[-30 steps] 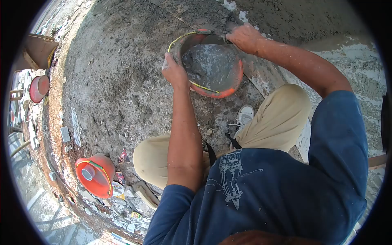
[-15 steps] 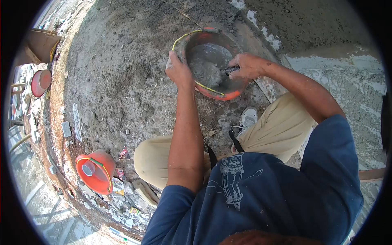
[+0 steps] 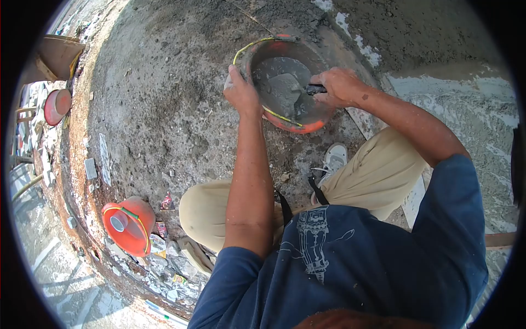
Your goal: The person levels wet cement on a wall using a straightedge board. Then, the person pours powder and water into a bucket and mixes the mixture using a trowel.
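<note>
An orange bucket point(image 3: 312, 127) smeared with grey stands tilted on the rough ground, with wet grey mortar point(image 3: 279, 68) inside. My left hand point(image 3: 241, 93) is closed on its left rim, beside the yellow handle point(image 3: 241, 52). Inside the bucket's right side, my right hand point(image 3: 338, 88) grips the dark handle of a trowel point(image 3: 286, 86). The trowel's grey-coated blade lies in the mortar, pointing left.
At the lower left stands a red bucket point(image 3: 143, 214) holding a pale cup point(image 3: 119, 221). Farther left are another red bucket point(image 3: 57, 107) and scattered rubble. Wet mortar point(image 3: 438, 38) covers the upper right. My shoe point(image 3: 335, 157) is below the orange bucket.
My right hand has come from the bucket's upper rim down into its right side, and the trowel now shows in the mortar. My left hand stays on the rim.
</note>
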### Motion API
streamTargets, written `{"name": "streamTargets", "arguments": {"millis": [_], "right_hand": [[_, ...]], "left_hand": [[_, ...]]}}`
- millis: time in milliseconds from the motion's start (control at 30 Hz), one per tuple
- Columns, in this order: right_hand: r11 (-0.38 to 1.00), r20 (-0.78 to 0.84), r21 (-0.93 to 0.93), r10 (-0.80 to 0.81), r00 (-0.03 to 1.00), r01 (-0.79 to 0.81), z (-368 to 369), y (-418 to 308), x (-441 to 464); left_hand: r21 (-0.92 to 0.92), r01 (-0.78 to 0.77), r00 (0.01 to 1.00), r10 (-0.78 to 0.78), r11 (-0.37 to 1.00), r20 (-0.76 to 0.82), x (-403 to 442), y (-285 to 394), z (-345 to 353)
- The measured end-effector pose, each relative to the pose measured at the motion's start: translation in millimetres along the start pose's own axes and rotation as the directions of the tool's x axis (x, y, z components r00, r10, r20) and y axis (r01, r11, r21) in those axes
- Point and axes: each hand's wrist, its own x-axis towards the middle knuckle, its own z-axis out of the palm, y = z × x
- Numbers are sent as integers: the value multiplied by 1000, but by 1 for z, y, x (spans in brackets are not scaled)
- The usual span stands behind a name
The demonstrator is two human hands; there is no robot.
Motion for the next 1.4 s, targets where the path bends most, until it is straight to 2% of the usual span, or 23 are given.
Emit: {"name": "streamTargets", "arguments": {"millis": [100,200,233,300,333,433,467,567,600,700,733,833,867,933,967,1000,1100,1133,1233,1267,1367,1400], "right_hand": [[992,-112,-76,93,989,-102,9,3,25],[969,44,-246,37,998,-25,32,-33,36],[969,44,-246,-15,999,25,27,-34,32],[964,72,-231,-115,991,129,0,-33,8],[962,54,-230,-137,989,146,-14,-28,2],[965,-175,-260,-7,985,-39,-32,-12,4],[956,-144,-278,53,988,-92,-30,-2,16],[945,-28,-322,41,999,-48,21,15,46],[943,82,-332,34,996,-4,32,6,51],[991,32,-98,-87,996,90,50,-1,27],[995,61,-46,-87,994,89,53,0,18],[988,280,131,-110,954,76,2,12,17],[973,402,228,-72,913,-24,-22,6,15],[985,199,173,-31,979,-3,-21,0,19],[990,87,142,-8,996,-5,-21,-4,20],[999,-51,34,35,998,-33,-19,-27,16],[960,126,-275,-8,992,43,18,-49,24],[946,153,-310,-46,987,92,21,-44,18],[975,99,-206,-67,993,87,-30,-39,-5],[980,8,-194,-42,999,43,-32,-34,-3],[961,-72,-274,24,997,-43,-15,-33,29],[951,-32,-309,6,999,-16,-2,-41,24]], "left_hand": [[-4,3,1000,-3,1000,16,-2,4,2],[-98,5,998,0,995,58,-4,6,3],[-142,3,998,7,990,69,-2,4,2],[-90,23,999,-20,996,42,-1,6,1],[-67,36,999,-34,997,29,-2,6,1],[-52,25,1000,-24,998,19,1,3,2],[-58,14,1000,-13,998,24,1,2,2],[-70,-7,1000,8,998,22,0,2,4],[-67,-9,1000,9,998,8,-1,4,5],[-15,4,1000,-4,1000,-9,-5,5,0],[-4,2,1000,-2,1000,-7,-4,7,4],[-85,-4,1000,4,996,0,0,4,3],[-36,-19,1000,18,999,-18,2,4,3],[70,-34,998,38,997,-46,0,3,2],[61,-28,999,30,998,-31,-1,2,0],[45,-26,1000,27,999,-12,0,3,0],[-92,23,1000,-21,996,21,-2,9,9],[-139,54,998,-52,989,20,-3,10,5],[133,-5,999,11,991,-41,4,-1,-2],[93,-24,999,27,995,-27,2,1,0],[-11,-15,1000,15,1000,26,4,2,1],[-42,-21,999,22,999,30,4,1,1]]}}
